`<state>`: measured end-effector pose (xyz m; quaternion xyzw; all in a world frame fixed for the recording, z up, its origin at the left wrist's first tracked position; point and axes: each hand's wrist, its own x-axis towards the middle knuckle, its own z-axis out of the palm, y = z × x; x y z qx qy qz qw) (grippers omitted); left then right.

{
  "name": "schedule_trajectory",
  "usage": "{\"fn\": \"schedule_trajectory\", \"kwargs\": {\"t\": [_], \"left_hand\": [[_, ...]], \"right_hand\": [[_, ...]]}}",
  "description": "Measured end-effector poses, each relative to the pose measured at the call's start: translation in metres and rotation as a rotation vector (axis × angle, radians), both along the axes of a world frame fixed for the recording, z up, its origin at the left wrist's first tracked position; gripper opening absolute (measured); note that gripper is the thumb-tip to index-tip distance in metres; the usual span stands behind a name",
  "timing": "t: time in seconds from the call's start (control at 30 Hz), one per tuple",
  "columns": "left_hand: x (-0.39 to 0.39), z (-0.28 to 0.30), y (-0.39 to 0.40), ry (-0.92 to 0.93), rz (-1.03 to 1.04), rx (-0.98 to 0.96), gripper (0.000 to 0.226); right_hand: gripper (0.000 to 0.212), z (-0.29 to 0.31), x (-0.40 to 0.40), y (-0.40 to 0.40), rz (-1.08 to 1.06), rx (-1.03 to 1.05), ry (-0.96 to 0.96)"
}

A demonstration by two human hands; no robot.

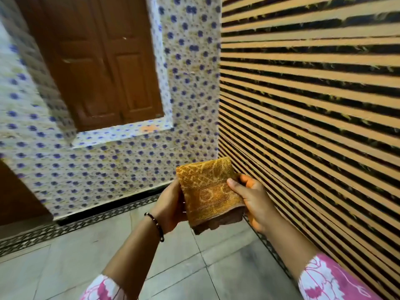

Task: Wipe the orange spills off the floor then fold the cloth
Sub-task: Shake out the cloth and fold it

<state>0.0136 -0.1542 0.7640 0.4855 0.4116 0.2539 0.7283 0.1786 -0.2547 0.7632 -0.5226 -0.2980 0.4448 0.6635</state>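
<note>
An orange-yellow patterned cloth (205,191) is folded into a small thick rectangle with a brown edge at its lower end. I hold it up in front of me with both hands. My left hand (170,205) grips its left side, with a dark bead bracelet on that wrist. My right hand (252,197) holds its right side, thumb pressed on the front face. The grey tiled floor (121,252) below shows no orange marks in the visible part. A faint orange patch (149,128) shows on the tiled ledge under the door.
A wall of blue-flowered tiles (121,161) stands ahead with a brown wooden door (97,61) set in it. A wall of orange and black stripes (313,105) runs close along the right. A dark patterned border strip (86,219) edges the floor.
</note>
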Motion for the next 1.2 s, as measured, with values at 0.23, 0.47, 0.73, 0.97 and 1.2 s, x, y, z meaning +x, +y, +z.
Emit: {"fn": "schedule_trajectory", "kwargs": {"t": [0.23,0.47,0.73,0.97,1.2], "left_hand": [[0.057,-0.054,-0.078,-0.103,-0.429,0.054,0.049],[0.120,-0.084,-0.209,-0.126,-0.741,0.148,0.032],[0.158,-0.109,-0.432,-0.098,-1.140,0.139,0.055],[0.164,-0.129,-0.615,-0.042,-1.411,0.058,0.057],[0.172,-0.147,-0.750,0.022,-1.652,-0.016,0.081]], "right_hand": [[0.042,-0.052,0.032,-0.132,-0.269,-0.137,0.112],[0.051,-0.075,0.037,-0.292,-0.556,-0.052,0.177],[0.077,-0.097,0.013,-0.530,-0.851,-0.048,0.187],[0.078,-0.114,-0.029,-0.715,-1.023,-0.217,0.186],[0.065,-0.135,-0.056,-0.840,-1.303,-0.186,0.328]]}}
